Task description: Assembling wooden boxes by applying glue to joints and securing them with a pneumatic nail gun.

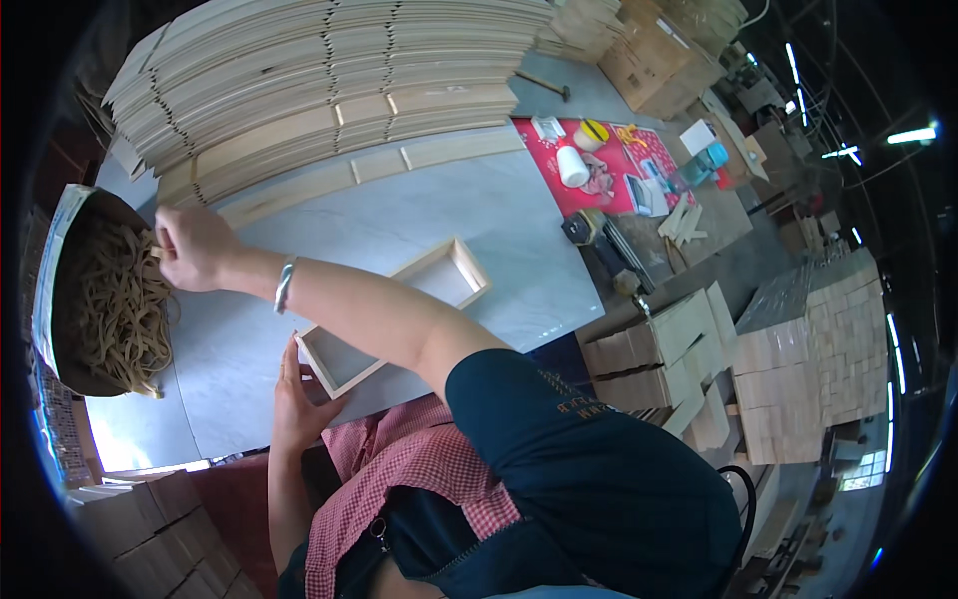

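From where I stood, the left grip (301, 407) spanned the near short end of a wooden frame (467, 262), fingers at one corner and thumb by the other, so I took it as grasping that end. The frame lay on the surface (230, 384), stretching away from that grip to the right, its middle hidden under the right forearm (344, 299). It looked light and stiff, of dry bare wood with little slip, though its thin walls and corner joints would probably have disliked a hard squeeze. A short end or one long wall seemed the place to hold it.

The right grip (195, 250) was closed at the rim of a deep box (50, 270), and seemed to be pinching a pale strip (156, 252). The tangled strips (125, 309) just below that grip looked soft, limp and nearly weightless, best taken by a loose end.

I counted one frame and one box; the strips were too knotted to number. Beyond the right grip rose one broad stack of wooden pieces (329, 80), its layers too many to tell. Well beyond both grips lay one hammer (544, 85) and one blue-capped bottle (704, 165).
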### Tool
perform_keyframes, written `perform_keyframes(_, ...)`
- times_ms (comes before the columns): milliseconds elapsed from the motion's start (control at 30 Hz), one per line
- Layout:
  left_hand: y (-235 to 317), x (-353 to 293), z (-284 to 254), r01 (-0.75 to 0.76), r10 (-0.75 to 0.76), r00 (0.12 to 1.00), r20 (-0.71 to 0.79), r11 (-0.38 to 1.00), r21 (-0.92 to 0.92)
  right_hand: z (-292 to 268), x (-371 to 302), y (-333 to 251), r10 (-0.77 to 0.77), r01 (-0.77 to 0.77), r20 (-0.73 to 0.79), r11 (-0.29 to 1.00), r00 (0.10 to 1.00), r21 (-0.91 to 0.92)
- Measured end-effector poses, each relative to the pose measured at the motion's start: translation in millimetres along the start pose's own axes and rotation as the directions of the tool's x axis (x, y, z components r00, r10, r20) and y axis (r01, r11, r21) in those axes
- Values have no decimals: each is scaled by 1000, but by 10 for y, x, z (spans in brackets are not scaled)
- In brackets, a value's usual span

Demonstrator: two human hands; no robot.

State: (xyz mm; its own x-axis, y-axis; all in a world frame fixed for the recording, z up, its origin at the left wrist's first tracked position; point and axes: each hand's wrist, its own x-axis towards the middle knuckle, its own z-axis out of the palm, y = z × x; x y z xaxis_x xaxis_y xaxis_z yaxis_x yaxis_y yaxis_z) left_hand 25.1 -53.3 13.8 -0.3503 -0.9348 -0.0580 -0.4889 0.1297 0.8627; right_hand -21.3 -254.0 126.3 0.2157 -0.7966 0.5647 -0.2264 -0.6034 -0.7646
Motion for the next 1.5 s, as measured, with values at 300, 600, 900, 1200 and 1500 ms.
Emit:
perform_keyframes(300,-6,-66,88,-54,53,995,-85,999,-7,-852,-1269,345,402,-18,561,824,724,-566)
perform_keyframes(600,-240,-103,130,-47,38,994,-102,995,-83,-974,-1517,70,83,128,560,936,825,-327)
perform_keyframes(900,-13,-117,187,-21,12,992,-129,997,-73,-1234,-1384,-56,334,63,594,835,732,-547)
perform_keyframes(1200,-112,-116,101,81,-84,994,-70,996,-43,-1050,-1606,22,128,131,641,931,757,-340)
perform_keyframes(1500,-160,-1,116,-138,162,980,-115,972,189,-1323,-1829,-388,143,214,669,881,729,-421)
